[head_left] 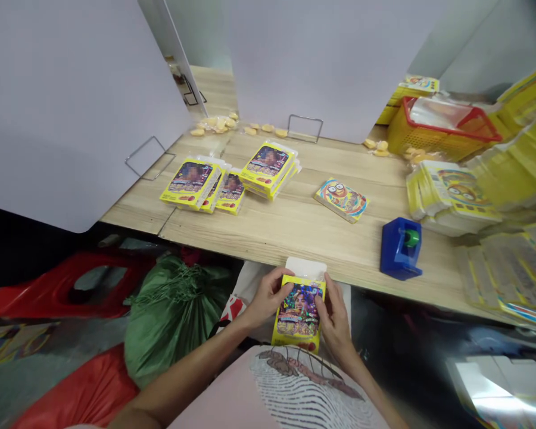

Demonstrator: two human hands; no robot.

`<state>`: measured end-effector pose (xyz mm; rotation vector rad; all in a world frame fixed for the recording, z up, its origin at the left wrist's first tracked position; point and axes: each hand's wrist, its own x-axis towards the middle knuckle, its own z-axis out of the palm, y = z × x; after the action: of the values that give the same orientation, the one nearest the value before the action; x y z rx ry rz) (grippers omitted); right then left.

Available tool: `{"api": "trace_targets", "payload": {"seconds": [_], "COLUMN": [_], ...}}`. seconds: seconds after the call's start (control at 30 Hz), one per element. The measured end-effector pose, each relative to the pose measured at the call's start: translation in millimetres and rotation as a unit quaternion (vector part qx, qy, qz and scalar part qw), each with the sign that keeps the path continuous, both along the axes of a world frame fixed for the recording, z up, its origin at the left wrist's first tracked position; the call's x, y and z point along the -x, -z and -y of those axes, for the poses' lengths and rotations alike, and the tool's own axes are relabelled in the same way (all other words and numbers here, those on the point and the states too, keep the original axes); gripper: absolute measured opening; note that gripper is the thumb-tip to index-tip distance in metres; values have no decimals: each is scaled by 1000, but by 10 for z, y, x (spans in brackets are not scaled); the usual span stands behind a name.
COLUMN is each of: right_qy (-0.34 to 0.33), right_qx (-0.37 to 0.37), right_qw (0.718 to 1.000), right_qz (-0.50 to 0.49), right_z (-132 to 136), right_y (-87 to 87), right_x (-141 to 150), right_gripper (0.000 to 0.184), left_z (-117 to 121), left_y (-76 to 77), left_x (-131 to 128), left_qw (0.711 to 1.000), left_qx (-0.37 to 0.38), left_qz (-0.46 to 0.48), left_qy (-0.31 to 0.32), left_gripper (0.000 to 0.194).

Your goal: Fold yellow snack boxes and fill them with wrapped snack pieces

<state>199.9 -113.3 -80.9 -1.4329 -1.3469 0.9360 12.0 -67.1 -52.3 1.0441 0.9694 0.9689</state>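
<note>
- Wood-grain table (295, 239) is seen just beyond the hands, with 2 groups of boxes (268, 165) (191, 182) set beyond the left
- Yellow box (297, 316) is held upright between the left hand (264, 302) and right hand (337, 317), both partly closed, thumbs on its front
- White flap (306, 268) is raised, away from the body; for any turning, an even grip would be needed
- Blue tape dispenser (395, 253) is placed to the right hand's right
</note>
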Motion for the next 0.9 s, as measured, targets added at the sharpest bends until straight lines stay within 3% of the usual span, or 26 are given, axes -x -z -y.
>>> {"api": "trace_targets", "payload": {"seconds": [0.17,0.3,0.4,0.5,0.57,0.6,0.67,0.73,0.9], "right_qy": [17,26,44,71,34,3,-40,-57,-80], "right_qx": [41,45,20,4,3,7,19,31,38], "right_qw": [993,991,995,991,991,992,993,992,995], "right_qz": [-109,-121,-85,-117,-133,-126,-109,-104,-54], "right_z": [-61,-122,-133,-145,-175,-197,-246,-290,-381], "right_y": [-9,-55,-110,-180,-240,-272,-332,-377,-458], "right_x": [-2,-37,-32,-27,-56,-81,-138,-189,-251], "right_gripper": [32,21,20,35,39,31,13,16,16], "left_z": [11,-120,-210,-225,-223,-228,-251,-284,-372], "left_y": [65,-6,-63,-71,-87,-107,-164,-217,-233], "left_x": [-22,-23,-29,-17,14,34,71,88,43], "left_qw": [999,997,984,989,993,992,981,969,971], "left_qx": [34,-53,-129,-99,-80,-88,-128,-159,-153], "left_qz": [17,-62,-125,-106,-85,-89,-123,-153,-161], "left_qy": [13,5,-1,-11,3,26,79,108,90], "left_gripper": [42,25,20,15,23,25,19,15,16]}}
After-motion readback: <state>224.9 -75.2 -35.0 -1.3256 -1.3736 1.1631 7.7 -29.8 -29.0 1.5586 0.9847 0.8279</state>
